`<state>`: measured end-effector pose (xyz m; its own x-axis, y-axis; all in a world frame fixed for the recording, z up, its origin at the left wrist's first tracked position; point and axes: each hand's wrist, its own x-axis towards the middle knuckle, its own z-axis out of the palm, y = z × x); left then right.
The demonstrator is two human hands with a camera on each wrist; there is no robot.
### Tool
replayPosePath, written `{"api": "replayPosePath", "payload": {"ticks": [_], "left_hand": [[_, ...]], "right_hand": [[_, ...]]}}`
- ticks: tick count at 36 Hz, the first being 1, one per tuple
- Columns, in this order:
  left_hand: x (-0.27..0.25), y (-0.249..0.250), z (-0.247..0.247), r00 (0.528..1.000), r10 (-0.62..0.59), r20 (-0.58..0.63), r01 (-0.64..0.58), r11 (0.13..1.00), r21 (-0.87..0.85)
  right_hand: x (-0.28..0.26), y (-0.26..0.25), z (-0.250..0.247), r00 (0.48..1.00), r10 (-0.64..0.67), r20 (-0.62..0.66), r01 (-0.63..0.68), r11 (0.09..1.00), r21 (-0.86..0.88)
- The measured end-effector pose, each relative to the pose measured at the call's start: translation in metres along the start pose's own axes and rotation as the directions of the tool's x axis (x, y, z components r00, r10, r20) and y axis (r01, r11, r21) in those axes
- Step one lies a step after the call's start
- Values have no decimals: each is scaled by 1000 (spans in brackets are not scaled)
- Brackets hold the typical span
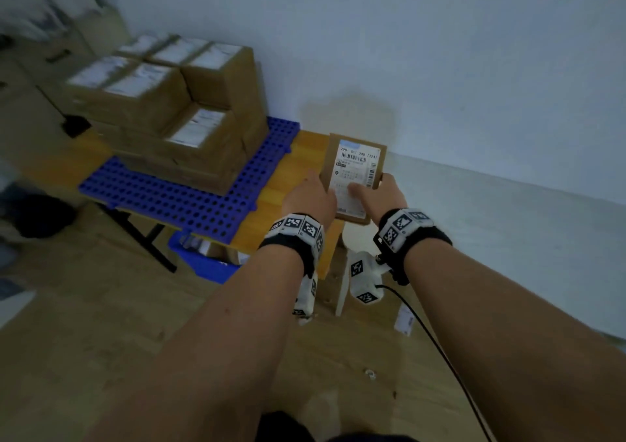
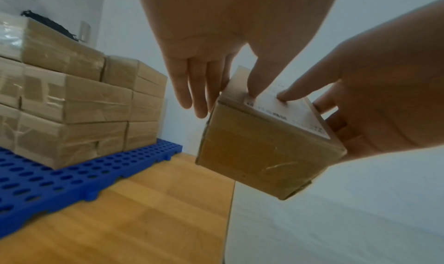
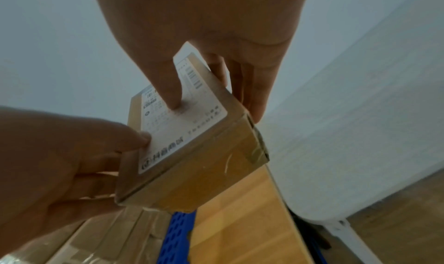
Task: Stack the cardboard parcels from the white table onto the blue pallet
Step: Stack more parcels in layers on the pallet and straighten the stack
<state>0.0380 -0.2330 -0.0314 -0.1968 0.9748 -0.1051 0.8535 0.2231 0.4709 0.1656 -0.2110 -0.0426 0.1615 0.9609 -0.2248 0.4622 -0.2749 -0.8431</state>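
Note:
I hold one cardboard parcel (image 1: 357, 167) with a white shipping label in both hands, in the air over the wooden table (image 1: 298, 167). My left hand (image 1: 313, 196) grips its left side, thumb on the label and fingers along the side. My right hand (image 1: 381, 192) grips the right side in the same way. The left wrist view shows the parcel (image 2: 261, 154) tilted, clear of the tabletop. To its left, the blue pallet (image 1: 176, 201) carries a stack of taped parcels (image 1: 176, 109) several layers high; the stack's front right corner is one box lower.
The white table (image 1: 508, 231) runs along the wall on the right, its leg (image 3: 343, 228) close to the wooden table's edge. A blue bin (image 1: 206, 265) sits on the floor under the wooden table. A black cable (image 1: 440, 350) hangs from my right wrist.

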Motion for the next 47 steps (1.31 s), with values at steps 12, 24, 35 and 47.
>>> {"api": "replayPosePath", "payload": {"ticks": [12,24,35,47], "left_hand": [[46,-134,-116,978,142,-153,-122,983,135],[103,-208,-178,956,184,-229,-152,977,148],[160,-214,-199,926,174,-336,-53,939,340],[204,-232,-209,948,190,-255,-56,890,453]], "right_hand": [[-22,-129,132,995,-88,-36,90,995,45],[-9,-196,215,996,-76,-53,75,997,-10],[46,-229,249,996,-82,24,82,997,6],[69,-243,268,997,-31,70,39,993,-108]]}}
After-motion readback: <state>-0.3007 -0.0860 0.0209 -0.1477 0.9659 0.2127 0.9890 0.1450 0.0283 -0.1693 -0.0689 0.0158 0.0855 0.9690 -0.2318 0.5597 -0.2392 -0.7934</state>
